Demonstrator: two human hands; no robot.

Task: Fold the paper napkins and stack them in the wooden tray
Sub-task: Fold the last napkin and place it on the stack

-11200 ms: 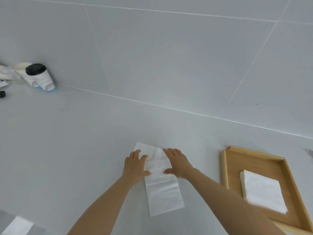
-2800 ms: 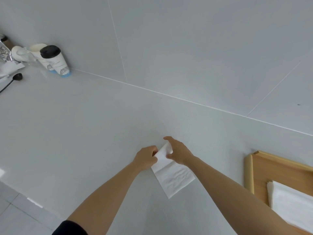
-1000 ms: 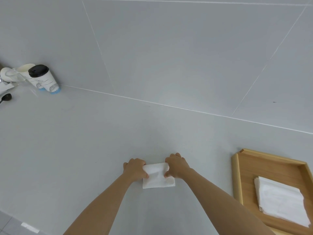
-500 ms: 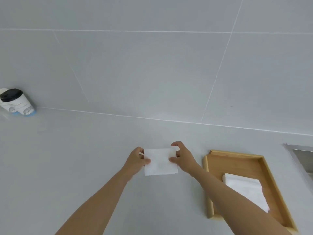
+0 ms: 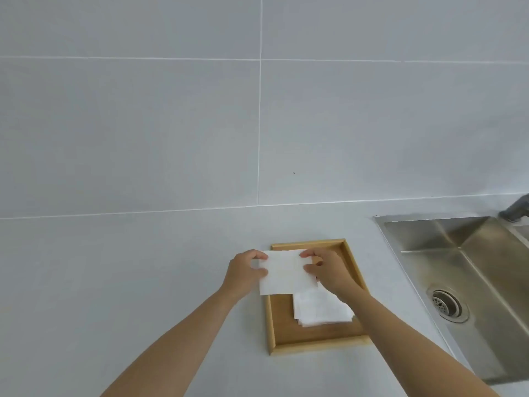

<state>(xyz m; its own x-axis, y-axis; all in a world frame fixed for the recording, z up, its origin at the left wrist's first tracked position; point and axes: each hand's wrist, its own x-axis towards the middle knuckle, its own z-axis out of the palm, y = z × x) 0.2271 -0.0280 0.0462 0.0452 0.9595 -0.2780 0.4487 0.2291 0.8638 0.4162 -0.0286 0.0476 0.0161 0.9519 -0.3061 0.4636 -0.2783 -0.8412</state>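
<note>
Napkin (image 5: 282, 273) in our grip hangs folded above the far left part of the wooden tray (image 5: 315, 343): our left hand (image 5: 243, 272) pinches its left edge, our right hand (image 5: 329, 270) its right edge. It hides the tray's far left corner and part of the napkin stack (image 5: 320, 310) inside. Our right forearm covers the tray's right rim; the sink (image 5: 469, 270) is cut off at right.

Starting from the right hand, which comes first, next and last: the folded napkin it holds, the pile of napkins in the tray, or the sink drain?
From the right hand:
1. The folded napkin, pinched between both hands, touching its fingers on the left.
2. The pile of napkins, lying in the wooden tray just below the hand.
3. The sink drain, far off to the right in the metal sink.
</note>
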